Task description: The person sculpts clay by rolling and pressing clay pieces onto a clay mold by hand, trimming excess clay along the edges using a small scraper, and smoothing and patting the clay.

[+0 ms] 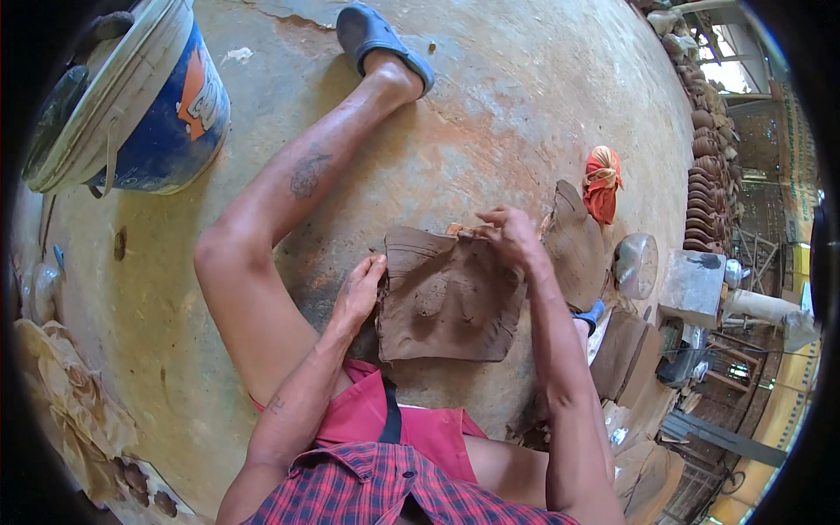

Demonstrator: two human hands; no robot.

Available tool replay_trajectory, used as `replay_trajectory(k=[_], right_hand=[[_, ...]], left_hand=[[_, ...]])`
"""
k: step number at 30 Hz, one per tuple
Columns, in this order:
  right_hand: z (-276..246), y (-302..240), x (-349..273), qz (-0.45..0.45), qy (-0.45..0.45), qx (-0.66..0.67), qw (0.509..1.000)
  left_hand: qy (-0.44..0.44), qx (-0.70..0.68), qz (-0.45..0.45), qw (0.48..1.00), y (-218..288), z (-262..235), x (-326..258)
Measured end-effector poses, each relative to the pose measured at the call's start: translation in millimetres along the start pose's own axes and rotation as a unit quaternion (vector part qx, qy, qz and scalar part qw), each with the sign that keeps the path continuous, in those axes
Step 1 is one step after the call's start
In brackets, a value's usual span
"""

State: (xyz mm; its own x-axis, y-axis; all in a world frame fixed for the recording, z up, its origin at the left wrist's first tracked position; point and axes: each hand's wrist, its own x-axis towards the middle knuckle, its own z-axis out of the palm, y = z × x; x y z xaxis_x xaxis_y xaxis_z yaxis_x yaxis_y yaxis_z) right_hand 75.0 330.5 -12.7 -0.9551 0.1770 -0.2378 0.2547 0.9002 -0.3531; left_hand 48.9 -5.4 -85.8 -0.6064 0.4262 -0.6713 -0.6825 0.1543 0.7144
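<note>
A square slab of wet brown clay [451, 302] lies between my legs, its middle hollowed and its edges raised and uneven. On its left edge my left hand [359, 284] is closed, with the thumb over the rim. At the far right corner, the fingers of my right hand [509, 234] are bent onto the clay edge; their tips are partly hidden. Just right of that hand stands another piece of clay [574, 254], rounded and marked with curved lines.
A blue and white bucket [166, 114] stands far left. Beyond the second clay piece are a tied red-orange cloth bundle [602, 185] and a metal bowl [637, 265]. Clay blocks [623, 354] sit to my right, and stacked curved pieces [703, 206] line the far right. Crumpled sheeting [66, 394] lies at left.
</note>
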Motion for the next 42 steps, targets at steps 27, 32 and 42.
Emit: replay_trajectory(k=[27, 32, 42], right_hand=[[-2.6, -26.2, 91.2, -0.035, -0.394, -0.092, 0.914], [-9.9, -21.1, 89.5, -0.067, -0.41, -0.108, 0.903], [-0.4, -28.5, 90.0, -0.038, -0.399, -0.1, 0.911]], left_hand=[[-0.071, 0.122, -0.018, 0.99, 6.5, -2.2, -14.3], [-0.064, 0.118, -0.014, 0.991, -6.9, -0.9, -9.4], [-0.074, 0.206, -0.042, 0.975, 17.4, -5.9, -20.1]])
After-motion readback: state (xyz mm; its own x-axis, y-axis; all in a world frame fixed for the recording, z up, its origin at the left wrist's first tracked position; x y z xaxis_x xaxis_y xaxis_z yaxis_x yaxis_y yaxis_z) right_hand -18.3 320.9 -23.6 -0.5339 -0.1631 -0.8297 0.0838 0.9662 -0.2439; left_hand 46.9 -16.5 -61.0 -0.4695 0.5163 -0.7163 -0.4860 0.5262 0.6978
